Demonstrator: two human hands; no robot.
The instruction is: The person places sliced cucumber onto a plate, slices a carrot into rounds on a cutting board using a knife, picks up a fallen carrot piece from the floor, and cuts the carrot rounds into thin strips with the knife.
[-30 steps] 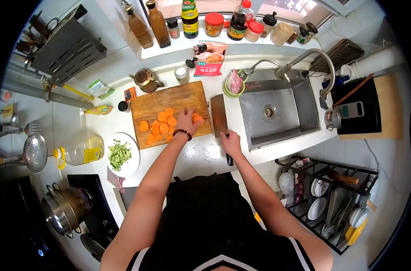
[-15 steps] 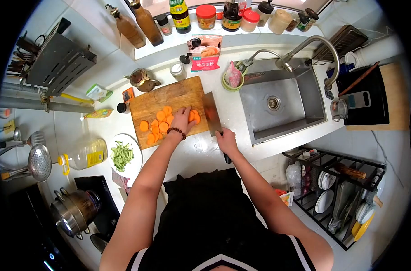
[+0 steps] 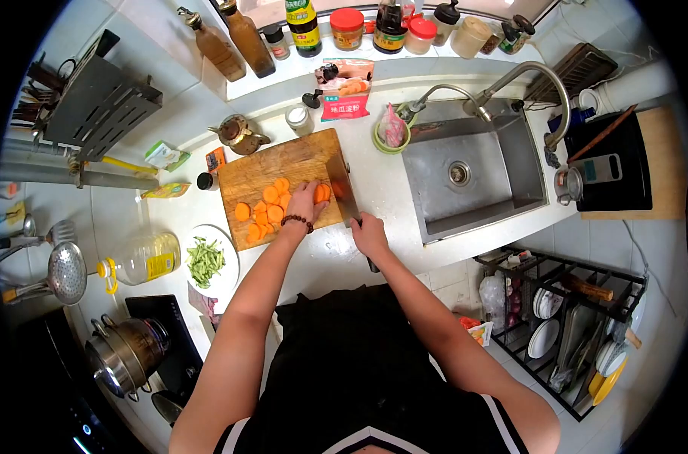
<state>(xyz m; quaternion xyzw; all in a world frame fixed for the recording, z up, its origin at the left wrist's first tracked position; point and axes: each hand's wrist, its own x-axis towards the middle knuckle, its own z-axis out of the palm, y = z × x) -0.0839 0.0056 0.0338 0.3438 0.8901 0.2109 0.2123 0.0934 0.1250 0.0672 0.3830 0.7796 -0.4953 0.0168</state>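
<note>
Orange carrot slices (image 3: 272, 195) lie scattered on the wooden cutting board (image 3: 242, 168). My left hand (image 3: 304, 202), with a beaded bracelet at the wrist, rests on the board's right part, its fingertips on a few carrot slices (image 3: 323, 192) at its right side. My right hand (image 3: 370, 233) is wrapped round the black handle of a cleaver (image 3: 342, 187), whose broad blade stands over the board's right edge, close to those slices. Left of the board, a white plate (image 3: 230, 281) holds green vegetable strips (image 3: 205, 262).
A steel sink (image 3: 476, 219) with a faucet is on the right, a green bowl (image 3: 392, 144) beside it. Behind the board stand a teapot (image 3: 239, 135) and a glass jar (image 3: 298, 120). An oil jug (image 3: 143, 258) and a pot (image 3: 121, 356) are at left.
My right hand has brought the cleaver leftward, from beside the board to over its right edge. My left hand has shifted left relative to the board and stays on the carrot slices.
</note>
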